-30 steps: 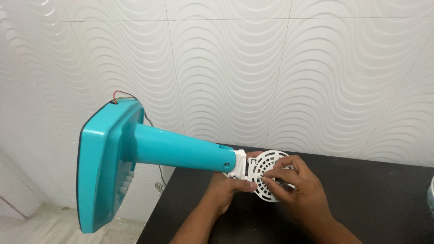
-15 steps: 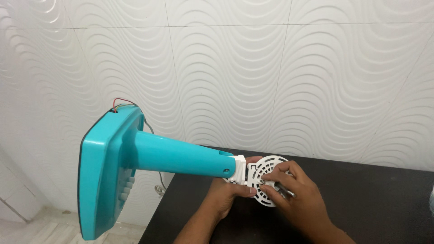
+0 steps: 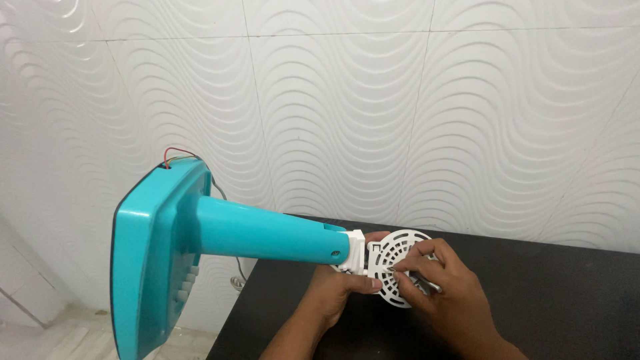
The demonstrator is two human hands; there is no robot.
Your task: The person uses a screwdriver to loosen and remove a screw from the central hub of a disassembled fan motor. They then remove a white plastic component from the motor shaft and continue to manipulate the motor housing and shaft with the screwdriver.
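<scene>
Left hand (image 3: 343, 288) clamps the white grille disc (image 3: 395, 268) at the fan stand's (image 3: 220, 240) neck, steadying it over the worktop's (image 3: 553, 300) left edge, while right hand (image 3: 443, 290) pinches the disc's face.

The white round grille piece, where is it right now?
In the head view, the white round grille sits lower centre-right over the black table, between both hands, joined to the teal stand.

Both forearms reached in from the near edge and angled toward each other. The left hand (image 3: 343, 288) sat lower, fingers curled closed in a grip, thumb stretched out to the right. The right hand (image 3: 443, 288) lay just beside it, knuckles up, fingertips pinched together and pointing left.
</scene>
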